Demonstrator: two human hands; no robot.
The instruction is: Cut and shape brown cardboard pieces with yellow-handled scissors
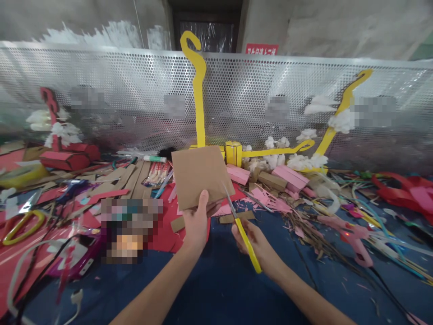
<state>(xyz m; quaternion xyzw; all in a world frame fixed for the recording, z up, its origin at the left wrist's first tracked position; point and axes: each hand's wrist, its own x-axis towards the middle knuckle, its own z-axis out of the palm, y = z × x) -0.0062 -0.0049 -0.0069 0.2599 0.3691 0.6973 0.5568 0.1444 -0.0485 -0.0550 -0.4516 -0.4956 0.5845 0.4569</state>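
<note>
My left hand [198, 219] grips a brown piece of cardboard [199, 176] by its lower edge, thumb on the near face and fingers behind. In my right hand [250, 237] is a pair of scissors [248, 248] with yellow handles. Their blades meet the cardboard's right edge, but how far apart they are is hard to tell. Behind the cardboard a yellow hooked strip [199, 104] stands upright. Red paper [164, 232] lies beneath my left hand, and a narrow cardboard strip [237, 216] lies just behind my right hand.
A pink glue gun [353, 237] with a cord lies at right, near pink and brown scraps. Another pair of scissors [25, 225], a purple case [79, 257] and a white cable plug [77, 296] lie at left. A perforated metal panel [135, 99] rises along the back.
</note>
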